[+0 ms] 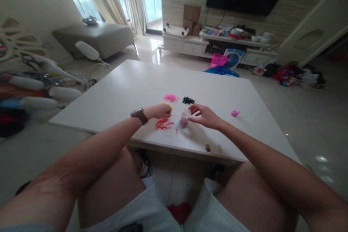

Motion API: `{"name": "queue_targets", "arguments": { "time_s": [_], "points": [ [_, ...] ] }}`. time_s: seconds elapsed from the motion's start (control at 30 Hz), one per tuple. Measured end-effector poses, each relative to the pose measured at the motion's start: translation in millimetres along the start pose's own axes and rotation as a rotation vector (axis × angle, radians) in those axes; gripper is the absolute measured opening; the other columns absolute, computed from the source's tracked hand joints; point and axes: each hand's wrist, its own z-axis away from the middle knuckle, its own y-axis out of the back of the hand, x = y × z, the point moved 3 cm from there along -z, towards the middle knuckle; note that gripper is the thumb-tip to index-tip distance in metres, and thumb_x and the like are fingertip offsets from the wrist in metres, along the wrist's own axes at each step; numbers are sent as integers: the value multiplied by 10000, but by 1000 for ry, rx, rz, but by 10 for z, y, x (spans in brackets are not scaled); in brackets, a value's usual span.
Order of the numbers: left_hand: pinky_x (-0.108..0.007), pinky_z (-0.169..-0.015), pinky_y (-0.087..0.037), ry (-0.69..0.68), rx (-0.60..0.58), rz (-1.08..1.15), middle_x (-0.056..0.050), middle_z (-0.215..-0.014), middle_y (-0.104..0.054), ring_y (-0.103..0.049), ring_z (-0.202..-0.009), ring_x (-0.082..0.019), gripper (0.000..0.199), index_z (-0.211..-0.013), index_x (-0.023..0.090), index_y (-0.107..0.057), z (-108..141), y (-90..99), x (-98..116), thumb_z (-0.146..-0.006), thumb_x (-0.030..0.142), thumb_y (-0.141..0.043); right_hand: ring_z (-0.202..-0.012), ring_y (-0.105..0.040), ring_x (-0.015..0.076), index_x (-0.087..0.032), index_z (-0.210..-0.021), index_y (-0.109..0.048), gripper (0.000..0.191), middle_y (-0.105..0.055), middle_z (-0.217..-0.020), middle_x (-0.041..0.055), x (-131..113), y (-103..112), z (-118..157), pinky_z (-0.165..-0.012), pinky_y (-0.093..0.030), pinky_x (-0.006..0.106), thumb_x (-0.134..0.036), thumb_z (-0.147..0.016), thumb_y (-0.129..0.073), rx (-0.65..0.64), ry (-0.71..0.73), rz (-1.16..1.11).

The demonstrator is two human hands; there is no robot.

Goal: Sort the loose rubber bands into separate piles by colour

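Note:
On the white table (pixel 144 83), my right hand (pixel 203 116) curves round the right side of a small clear jar (pixel 184 120), thumb and fingers at its wall near the rim. Reddish bits show inside the jar. My left hand (pixel 164 110), with a watch on the wrist, is pinched closed just above a loose pile of red elastic bands (pixel 163 124); what its fingertips hold is too small to make out. Yellow bands (pixel 169 105) lie partly behind that hand. Farther back are a pink pile (pixel 171 98) and a black pile (pixel 188 100) of bands. One red band (pixel 176 131) lies alone.
A pink figurine-like piece (pixel 235 113) sits to the right on the table. Near the front edge lie a small yellow and dark figure (pixel 208 148) and a pale small piece (pixel 219 148). Beyond the table stand a pink basket (pixel 218 60) and a low cabinet (pixel 187 45).

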Motion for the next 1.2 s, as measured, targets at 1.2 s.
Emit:
{"name": "queue_targets", "arguments": {
  "time_s": [1.2],
  "points": [
    [-220,-576,-443,52,499,681,-35,-674,-707,-635,-613,-135,172,-782,128,-701,-148,379,415,-688,207,-821,-831,-636,185,-202,-1177,-710,338,-597,-926,45,29,-69,-52,-818,-549,338,-330,-865,-696,185,50,228]
  ]
}}
